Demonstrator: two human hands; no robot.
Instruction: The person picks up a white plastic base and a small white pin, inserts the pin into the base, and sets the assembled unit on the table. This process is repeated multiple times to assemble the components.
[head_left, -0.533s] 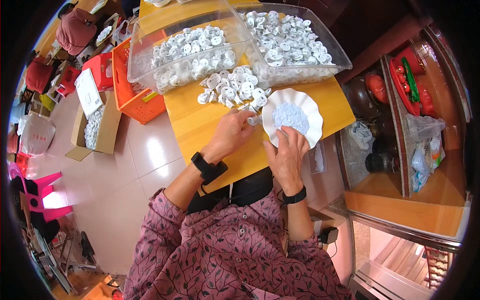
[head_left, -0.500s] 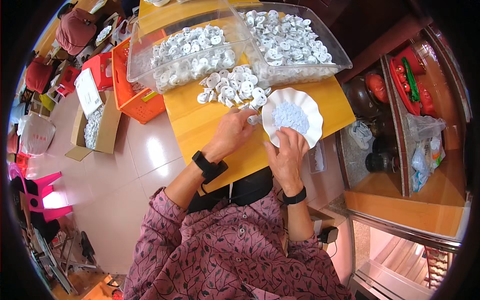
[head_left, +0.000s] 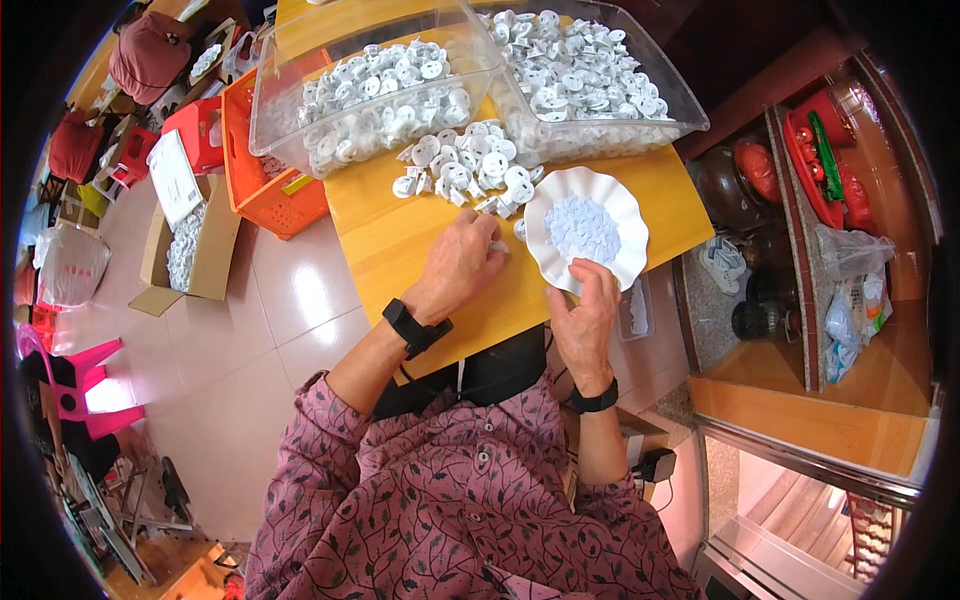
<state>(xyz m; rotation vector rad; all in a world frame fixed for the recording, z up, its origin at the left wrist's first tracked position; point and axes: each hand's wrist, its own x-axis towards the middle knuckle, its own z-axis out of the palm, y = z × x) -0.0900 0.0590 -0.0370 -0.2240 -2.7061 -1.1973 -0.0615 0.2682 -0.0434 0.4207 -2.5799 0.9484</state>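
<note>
My left hand (head_left: 462,262) is over the yellow wooden table, its fingers closed on a small white plastic part (head_left: 497,247) that they mostly cover. A heap of round white plastic parts (head_left: 460,165) lies just beyond it. Right of that hand stands a white scalloped plate (head_left: 634,202) with many small pale-blue flat chips (head_left: 582,228). My right hand (head_left: 588,318) reaches over the plate's near rim, fingertips by the chips and thumb apart, outside the rim. Nothing shows between its fingers.
Two clear plastic bins (head_left: 395,130) (head_left: 605,135) full of similar white parts stand at the table's far side. To the left are an orange crate (head_left: 285,205) and an open cardboard box (head_left: 215,262). Shelves with bags (head_left: 850,250) are at the right.
My left hand has drawn slightly left, away from the plate, and its part is now more covered. My right hand has shifted slightly right and nearer me, its fingers still at the plate's near edge.
</note>
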